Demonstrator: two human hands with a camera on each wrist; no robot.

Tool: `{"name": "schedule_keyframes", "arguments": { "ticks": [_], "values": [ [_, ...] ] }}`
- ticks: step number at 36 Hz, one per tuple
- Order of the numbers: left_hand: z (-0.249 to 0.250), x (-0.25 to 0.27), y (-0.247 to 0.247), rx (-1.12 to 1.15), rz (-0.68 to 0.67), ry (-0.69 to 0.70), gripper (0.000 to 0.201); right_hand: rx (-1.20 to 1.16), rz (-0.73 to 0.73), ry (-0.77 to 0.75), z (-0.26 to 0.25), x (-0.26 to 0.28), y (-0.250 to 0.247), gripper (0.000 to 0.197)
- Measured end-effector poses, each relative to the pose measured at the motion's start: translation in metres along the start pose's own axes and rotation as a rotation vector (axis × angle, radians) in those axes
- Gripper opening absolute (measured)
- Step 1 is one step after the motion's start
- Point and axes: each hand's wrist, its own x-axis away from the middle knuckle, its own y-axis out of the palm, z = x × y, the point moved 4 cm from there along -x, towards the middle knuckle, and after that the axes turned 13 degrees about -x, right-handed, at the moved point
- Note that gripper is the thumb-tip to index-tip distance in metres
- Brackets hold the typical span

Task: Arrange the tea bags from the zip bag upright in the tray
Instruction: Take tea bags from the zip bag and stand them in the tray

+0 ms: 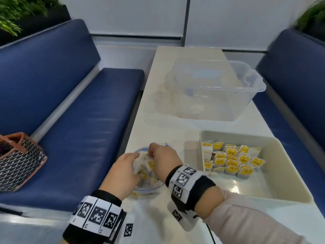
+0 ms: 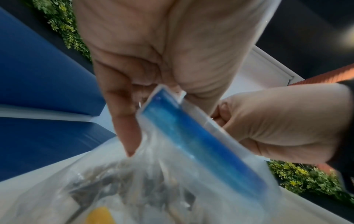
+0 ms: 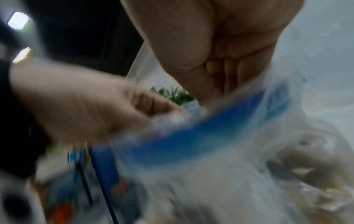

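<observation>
**Both hands on the zip bag, tray about half full**

The zip bag (image 1: pixel 146 175) sits at the near left edge of the white table (image 1: pixel 175 124), right by the edge next to the blue bench (image 1: pixel 79 111). Left hand (image 1: pixel 123 175) is curled round the bag's left side – in the left wrist view the blue zip strip (image 2: pixel 193 144) runs out from between its thumb and fingers (image 2: pixel 122 121), so it's pinching the bag's top corner. Right hand (image 1: pixel 163 159) is bunched up at the far end of the opening, fingers curled on the plastic rim; the right wrist view is too blurry to say exactly which fingers do the pinching, but the strip lies just under them. Inside the bag there's a heap of tea bags (image 1: pixel 149 166) with yellow tags, lying jumbled between the two hands.

The tray (image 1: pixel 290 182) is near the right edge of the table, just right of the right wrist. A block of tea bags in the tray (image 1: pixel 232 159) stands in rows against its far left corner – tags up, packed touching each other – and the near right part of the tray floor is bare.

Further back a clear plastic tub (image 1: pixel 219 88) sits on the table's far half. A woven handbag (image 1: pixel 19 159) rests on the bench, well apart from everything
</observation>
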Motion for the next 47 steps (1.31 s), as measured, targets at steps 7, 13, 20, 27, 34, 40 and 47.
{"name": "schedule_keyframes", "arguments": {
  "ticks": [7, 13, 20, 27, 34, 40, 47],
  "values": [
    [0.003, -0.001, -0.002, -0.048, 0.06, 0.004, 0.053, -0.475, 0.182, 0.005, 0.012, -0.002, -0.012, 0.033],
    [0.008, -0.003, -0.009, -0.015, 0.13, -0.002, 0.025, -0.655, 0.185, -0.065, 0.006, -0.001, -0.018, 0.042],
    [0.004, -0.002, -0.017, 0.213, 0.247, 0.024, 0.02, -0.806, 0.086, -0.138, -0.001, 0.005, -0.021, 0.051],
    [-0.003, -0.004, -0.017, 0.577, 0.175, -0.05, 0.025, -0.728, 0.153, -0.163, -0.003, 0.01, -0.031, 0.052],
    [0.004, -0.001, -0.012, 0.792, 0.11, -0.082, 0.026, -0.801, 0.157, -0.127, -0.002, 0.011, -0.029, 0.048],
    [0.006, 0.001, -0.015, 0.865, 0.164, -0.08, 0.03, -0.62, 0.313, -0.16, -0.003, 0.018, -0.03, 0.026],
    [0.013, 0.003, -0.02, 1.028, 0.135, -0.05, 0.025, -0.749, 0.234, -0.102, 0.003, 0.013, -0.025, 0.027]
  ]
}}
